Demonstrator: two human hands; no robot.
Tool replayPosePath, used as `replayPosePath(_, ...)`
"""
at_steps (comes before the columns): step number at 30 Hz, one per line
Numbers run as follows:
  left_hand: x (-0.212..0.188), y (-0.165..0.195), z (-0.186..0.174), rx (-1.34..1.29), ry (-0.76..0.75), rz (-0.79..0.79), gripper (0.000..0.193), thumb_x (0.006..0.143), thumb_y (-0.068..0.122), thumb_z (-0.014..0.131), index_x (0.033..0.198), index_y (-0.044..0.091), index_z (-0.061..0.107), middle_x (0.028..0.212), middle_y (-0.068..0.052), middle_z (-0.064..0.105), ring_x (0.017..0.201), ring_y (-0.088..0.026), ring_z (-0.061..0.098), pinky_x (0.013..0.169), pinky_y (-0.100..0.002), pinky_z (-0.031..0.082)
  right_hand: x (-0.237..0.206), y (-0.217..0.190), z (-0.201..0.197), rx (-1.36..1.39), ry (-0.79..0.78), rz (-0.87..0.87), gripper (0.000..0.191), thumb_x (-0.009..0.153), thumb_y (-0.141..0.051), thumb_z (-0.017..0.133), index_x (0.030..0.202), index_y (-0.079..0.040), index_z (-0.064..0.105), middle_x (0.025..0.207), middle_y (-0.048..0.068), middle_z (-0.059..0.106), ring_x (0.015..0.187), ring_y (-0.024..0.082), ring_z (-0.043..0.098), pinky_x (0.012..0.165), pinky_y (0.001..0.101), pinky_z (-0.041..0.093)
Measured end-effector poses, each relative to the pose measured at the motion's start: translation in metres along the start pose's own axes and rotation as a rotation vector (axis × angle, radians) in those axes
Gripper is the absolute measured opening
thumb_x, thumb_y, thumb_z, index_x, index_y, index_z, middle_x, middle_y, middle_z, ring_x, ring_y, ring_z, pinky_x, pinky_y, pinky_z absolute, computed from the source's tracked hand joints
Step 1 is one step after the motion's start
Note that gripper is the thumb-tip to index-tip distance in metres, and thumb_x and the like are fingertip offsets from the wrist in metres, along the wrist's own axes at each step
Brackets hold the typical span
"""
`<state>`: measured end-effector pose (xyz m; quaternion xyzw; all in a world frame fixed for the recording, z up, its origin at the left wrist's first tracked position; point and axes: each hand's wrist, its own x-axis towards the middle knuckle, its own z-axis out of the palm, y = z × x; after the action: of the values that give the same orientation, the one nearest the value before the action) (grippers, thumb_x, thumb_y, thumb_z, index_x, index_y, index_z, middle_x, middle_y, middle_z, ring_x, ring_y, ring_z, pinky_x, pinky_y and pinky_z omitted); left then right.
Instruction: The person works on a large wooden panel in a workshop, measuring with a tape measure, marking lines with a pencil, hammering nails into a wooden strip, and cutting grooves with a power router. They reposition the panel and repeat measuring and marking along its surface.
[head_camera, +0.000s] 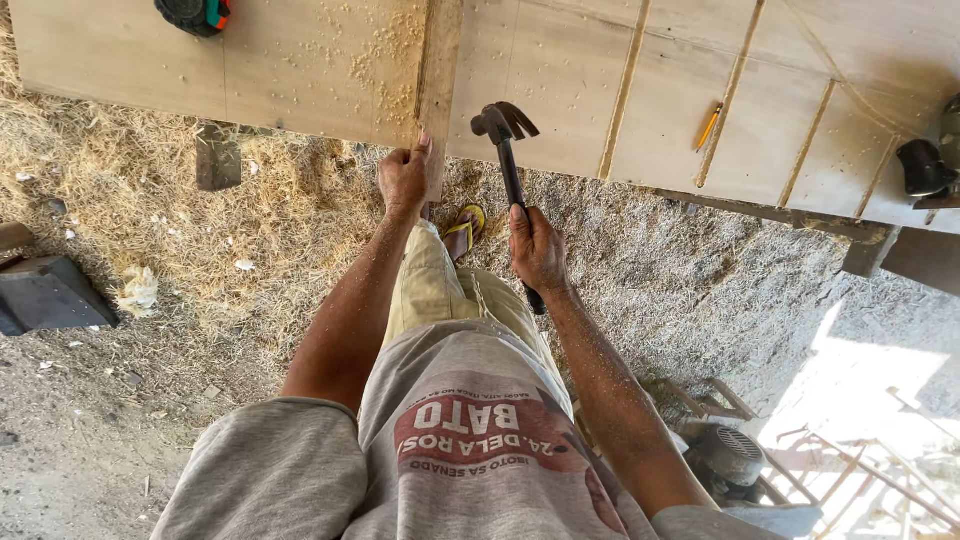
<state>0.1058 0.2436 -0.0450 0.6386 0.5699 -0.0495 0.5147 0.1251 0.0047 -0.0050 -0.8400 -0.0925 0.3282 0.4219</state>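
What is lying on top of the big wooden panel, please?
On the wooden panel lie sawdust, a yellow pencil, a tape measure and a narrow wooden strip that the left hand pinches. The right hand holds a hammer. What is under the strip is covered.

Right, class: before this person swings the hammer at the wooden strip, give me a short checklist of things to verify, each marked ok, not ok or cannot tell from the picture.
1. Hammer gripped firmly: ok. The right hand is closed round the handle, head raised near the board edge.
2. Wooden strip steadied: ok. The left hand pinches its lower end against the plywood panel.
3. Fingers out of the strike path: not ok. The left hand sits close beside the hammer head.
4. Nail in place: cannot tell. None is visible.
5. Foot protected: not ok. Only an open sandal shows below the edge.
6. Surface tidy: not ok. Sawdust and a pencil lie on the panels.
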Motion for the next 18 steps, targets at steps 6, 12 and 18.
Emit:
replayPosePath(6,-0.002,-0.002,0.002,-0.047,0.021,0.052,0.058,0.088,0.065,0.07,0.065,0.012,0.066,0.064,-0.004,0.064,0.062,-0.017,0.06,0.062,-0.039,0.05,0.015,0.006,0.015,-0.15,0.068,-0.131,0.044,0.111,-0.046,0.045,0.089,-0.009,0.056,0.056,0.001,0.057,0.042,0.012,0.056,0.036,0.0341,0.041)
replayPosePath(12,-0.004,-0.002,0.002,-0.097,0.025,0.051,0.057,0.088,0.065,0.069,0.065,0.013,0.064,0.064,-0.002,0.061,0.06,-0.015,0.057,0.058,-0.038,0.049,0.019,0.007,0.019,-0.16,0.068,-0.219,0.038,0.111,-0.041,0.043,0.095,-0.009,0.055,0.054,0.002,0.054,0.037,0.01,0.051,0.03,0.0324,0.04)
replayPosePath(18,-0.005,0.0,0.001,-0.081,0.025,0.053,0.058,0.09,0.064,0.068,0.063,0.014,0.06,0.06,0.0,0.055,0.057,-0.014,0.052,0.055,-0.036,0.045,0.02,0.004,0.017,-0.229,0.082,-0.319,0.037,0.113,-0.039,0.045,0.097,-0.007,0.054,0.055,0.004,0.053,0.037,0.013,0.052,0.031,0.0345,0.039)
